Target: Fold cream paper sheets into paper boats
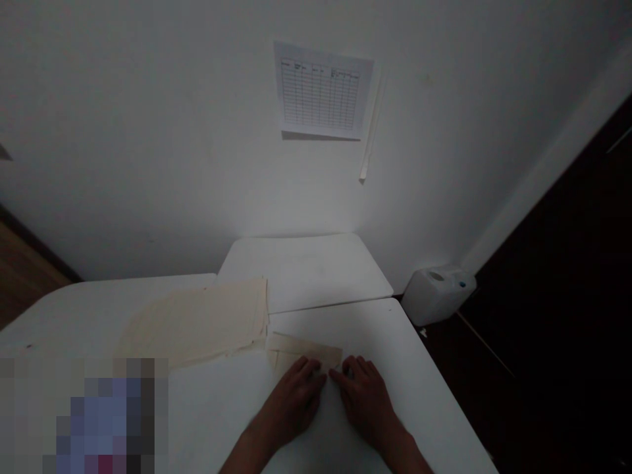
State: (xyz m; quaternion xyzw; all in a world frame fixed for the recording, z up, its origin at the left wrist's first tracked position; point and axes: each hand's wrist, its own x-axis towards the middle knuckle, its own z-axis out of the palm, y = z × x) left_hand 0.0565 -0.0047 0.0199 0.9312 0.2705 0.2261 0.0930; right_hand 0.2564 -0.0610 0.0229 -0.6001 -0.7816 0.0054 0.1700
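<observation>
A small folded cream cloth (303,347) lies on the white table (375,329) in front of me. My left hand (295,398) rests palm down on its near edge, fingers stretched flat. Beside it my right hand (364,394) also lies flat, fingertips touching the cloth's right corner. To the left of the folded piece sits a stack of larger cream cloths (202,322), apart from both hands.
A second white table (306,266) stands against the wall behind. A printed chart (320,92) hangs on the wall. A white plastic canister (437,289) sits on the dark floor at the right. A blurred patch covers the lower left.
</observation>
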